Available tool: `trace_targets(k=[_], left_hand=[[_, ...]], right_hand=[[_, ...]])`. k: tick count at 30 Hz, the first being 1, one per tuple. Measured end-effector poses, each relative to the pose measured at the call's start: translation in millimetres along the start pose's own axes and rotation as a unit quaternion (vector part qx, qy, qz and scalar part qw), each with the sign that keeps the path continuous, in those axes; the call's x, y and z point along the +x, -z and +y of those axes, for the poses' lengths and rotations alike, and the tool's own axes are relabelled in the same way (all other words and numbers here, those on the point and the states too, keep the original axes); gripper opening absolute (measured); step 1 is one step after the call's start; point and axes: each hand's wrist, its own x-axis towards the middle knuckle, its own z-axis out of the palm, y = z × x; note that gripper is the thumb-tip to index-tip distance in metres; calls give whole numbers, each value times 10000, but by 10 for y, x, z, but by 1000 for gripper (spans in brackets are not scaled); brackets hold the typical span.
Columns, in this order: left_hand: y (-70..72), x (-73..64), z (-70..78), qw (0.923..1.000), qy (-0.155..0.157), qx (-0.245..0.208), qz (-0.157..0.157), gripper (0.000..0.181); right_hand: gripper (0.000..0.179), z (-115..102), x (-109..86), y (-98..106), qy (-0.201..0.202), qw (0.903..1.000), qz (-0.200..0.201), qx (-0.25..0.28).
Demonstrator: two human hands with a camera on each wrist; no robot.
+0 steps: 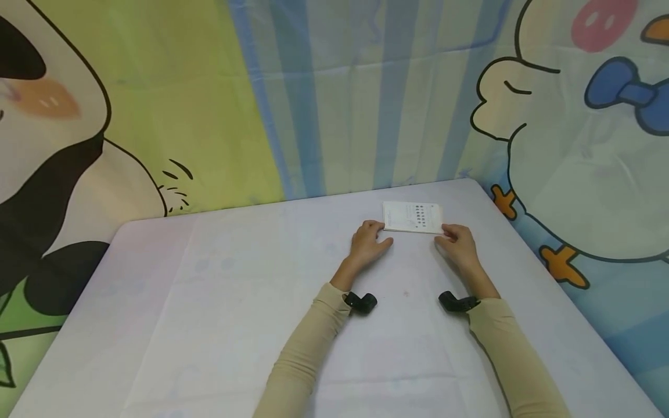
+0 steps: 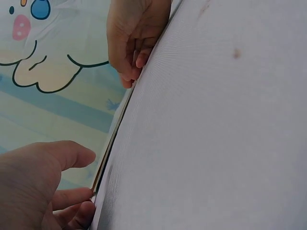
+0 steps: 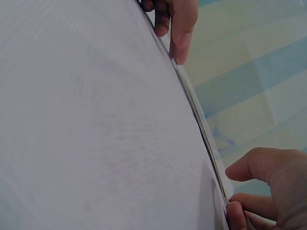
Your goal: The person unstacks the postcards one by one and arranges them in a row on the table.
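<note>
A thin white booklet point(image 1: 410, 217) with rows of dark dots printed on its right half lies flat near the table's far edge. At its left end, my left hand point(image 1: 368, 244) touches the corner with its fingertips, the thumb point(image 2: 79, 154) held away from them. My right hand point(image 1: 459, 248) has its fingertips at the opposite corner. The right wrist view shows the right thumb point(image 3: 244, 166) spread from the fingers, which touch the end of the booklet's edge point(image 3: 207, 139). Seen edge-on, the booklet spans the space between both hands.
A white cloth covers the table point(image 1: 251, 313), with a small brownish spot point(image 2: 236, 53) in front of the booklet. Behind and to the right hangs a backdrop point(image 1: 340, 104) printed with cartoon animals. Dark cameras point(image 1: 362, 303) are strapped on both wrists.
</note>
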Motion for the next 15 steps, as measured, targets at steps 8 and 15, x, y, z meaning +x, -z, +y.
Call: trace_targets(k=[8,15], left_hand=[[-10,0,13,9999,-16,85,77,49],[-20,-21,13,9992,69,-233,303,44]], right_hand=[[50,-11,-28,13,0,10000,42,52],[43,12,-25,2,-129,9992,244,293]])
